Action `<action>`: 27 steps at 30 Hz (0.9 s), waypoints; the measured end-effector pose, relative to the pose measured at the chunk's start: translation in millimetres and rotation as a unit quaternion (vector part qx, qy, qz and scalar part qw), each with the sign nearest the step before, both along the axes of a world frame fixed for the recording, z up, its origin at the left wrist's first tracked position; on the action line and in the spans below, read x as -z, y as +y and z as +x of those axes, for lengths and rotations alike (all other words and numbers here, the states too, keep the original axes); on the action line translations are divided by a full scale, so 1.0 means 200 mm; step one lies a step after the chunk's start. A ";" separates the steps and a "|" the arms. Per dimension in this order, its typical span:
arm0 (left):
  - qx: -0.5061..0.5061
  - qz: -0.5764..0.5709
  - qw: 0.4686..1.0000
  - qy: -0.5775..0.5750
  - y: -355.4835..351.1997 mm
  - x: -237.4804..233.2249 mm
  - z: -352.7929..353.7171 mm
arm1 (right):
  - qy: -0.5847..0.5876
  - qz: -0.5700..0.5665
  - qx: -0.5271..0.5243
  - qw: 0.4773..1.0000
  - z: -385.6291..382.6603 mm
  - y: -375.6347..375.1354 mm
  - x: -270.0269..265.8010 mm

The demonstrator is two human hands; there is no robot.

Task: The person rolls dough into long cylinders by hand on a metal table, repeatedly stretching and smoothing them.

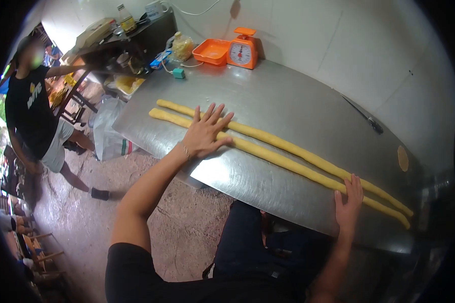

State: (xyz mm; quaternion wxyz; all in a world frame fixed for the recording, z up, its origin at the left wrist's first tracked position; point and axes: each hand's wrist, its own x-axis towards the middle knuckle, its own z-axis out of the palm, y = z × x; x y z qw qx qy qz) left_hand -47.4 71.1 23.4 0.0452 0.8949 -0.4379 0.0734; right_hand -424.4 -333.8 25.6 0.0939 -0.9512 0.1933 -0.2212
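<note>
Two long ropes of yellow dough lie side by side on a metal table (pixel 288 108). The nearer dough rope (pixel 273 156) runs under both of my hands; the farther dough rope (pixel 283 143) lies just beyond it. My left hand (pixel 206 132) rests with spread fingers across the ropes toward their left end, its fingertips reaching over the farther one. Toward the right end, my right hand (pixel 350 201) lies flat on the nearer rope, fingers stretched out and touching or close to the farther one. Neither hand grips anything.
An orange kitchen scale (pixel 242 52) and an orange tray (pixel 211 52) stand at the back by the wall. A dark thin tool (pixel 373 123) and a round tan piece (pixel 403 158) lie to the right. At left, a person (pixel 35 101) stands beside a plastic bag (pixel 108 129).
</note>
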 end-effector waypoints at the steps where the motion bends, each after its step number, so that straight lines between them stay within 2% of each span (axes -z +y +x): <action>1: -0.008 0.003 1.000 0.012 -0.04 0.00 0.06 | -0.001 -0.001 0.000 1.000 0.00 0.00 0.00; 7: -0.119 0.040 0.991 0.035 -0.32 -0.05 0.34 | -0.017 0.014 -0.019 1.000 -0.02 0.00 0.00; 11: -0.070 0.015 0.997 0.031 -0.20 -0.02 0.27 | -0.019 0.019 -0.029 0.999 -0.03 -0.01 0.00; 17: -0.013 0.009 0.999 -0.034 0.12 0.00 -0.05 | -0.005 0.019 -0.015 1.000 -0.01 -0.01 -0.01; 21: -0.026 0.011 1.000 0.002 0.07 -0.02 0.03 | -0.002 0.020 -0.014 1.000 -0.01 -0.01 -0.01; 27: -0.111 0.063 0.989 0.075 -0.19 -0.10 0.35 | -0.009 0.026 -0.019 0.999 -0.02 -0.01 -0.01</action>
